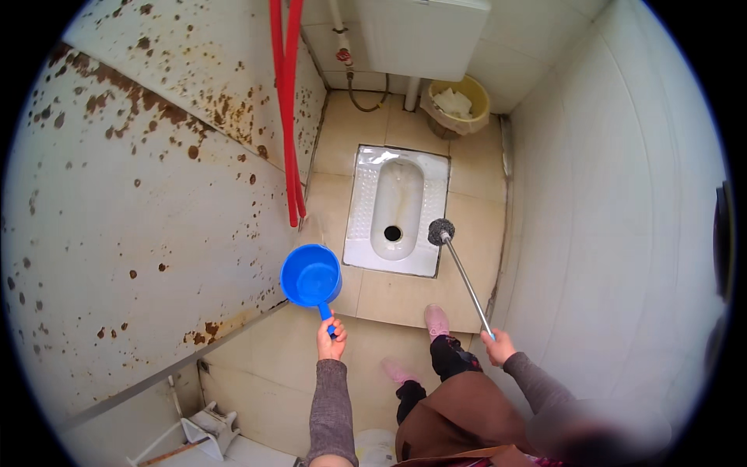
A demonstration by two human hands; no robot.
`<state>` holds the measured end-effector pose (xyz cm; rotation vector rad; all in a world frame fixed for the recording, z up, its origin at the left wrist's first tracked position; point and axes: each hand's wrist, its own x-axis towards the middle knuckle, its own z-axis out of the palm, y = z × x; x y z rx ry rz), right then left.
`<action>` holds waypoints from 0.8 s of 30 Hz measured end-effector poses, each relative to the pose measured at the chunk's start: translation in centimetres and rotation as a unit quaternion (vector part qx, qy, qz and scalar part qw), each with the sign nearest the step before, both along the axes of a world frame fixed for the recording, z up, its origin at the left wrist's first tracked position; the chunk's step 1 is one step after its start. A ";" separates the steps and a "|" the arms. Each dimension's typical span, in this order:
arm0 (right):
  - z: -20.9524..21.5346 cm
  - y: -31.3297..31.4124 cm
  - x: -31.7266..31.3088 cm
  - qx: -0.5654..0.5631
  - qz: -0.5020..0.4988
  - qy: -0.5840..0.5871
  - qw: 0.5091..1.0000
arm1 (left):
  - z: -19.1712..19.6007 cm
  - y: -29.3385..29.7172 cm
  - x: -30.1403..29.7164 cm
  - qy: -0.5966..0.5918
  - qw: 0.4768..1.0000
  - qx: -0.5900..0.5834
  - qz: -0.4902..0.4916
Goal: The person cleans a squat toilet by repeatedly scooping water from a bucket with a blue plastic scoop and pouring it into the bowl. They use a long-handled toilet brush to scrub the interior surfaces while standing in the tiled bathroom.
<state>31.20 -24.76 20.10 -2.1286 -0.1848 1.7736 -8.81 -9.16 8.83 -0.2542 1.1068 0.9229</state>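
Observation:
My left hand (331,339) is closed round the handle of a blue plastic dipper (313,274), held out over the floor left of the squat toilet. The dipper's inside faces up; whether water is in it I cannot tell. With my right hand (498,347) I grip the end of a toilet brush (464,276) with a long metal handle. Its round grey head (441,231) is at the right edge of the white squat toilet (361,226). The toilet's basin has a dark drain hole near its closer end.
Two red poles (288,117) slant down along the rust-spotted left partition (156,210). A yellow waste bin (478,101) with a liner stands at the back right, beside a white cistern (424,35). A raised step edge (389,321) crosses before my feet. A white dustpan (210,428) lies lower left.

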 end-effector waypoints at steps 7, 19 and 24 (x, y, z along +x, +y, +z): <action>0.2 -5.2 -1.6 0.025 -0.091 0.032 0.995 | 2.4 -1.0 -0.2 -0.005 0.996 0.015 -0.092; -0.1 -13.3 -0.1 -0.054 -0.264 0.048 0.962 | -4.4 3.4 8.0 0.100 0.954 -0.092 -0.268; -0.4 -13.5 2.0 -0.066 -0.324 0.053 0.942 | -4.3 9.8 22.7 0.116 0.910 -0.020 -0.398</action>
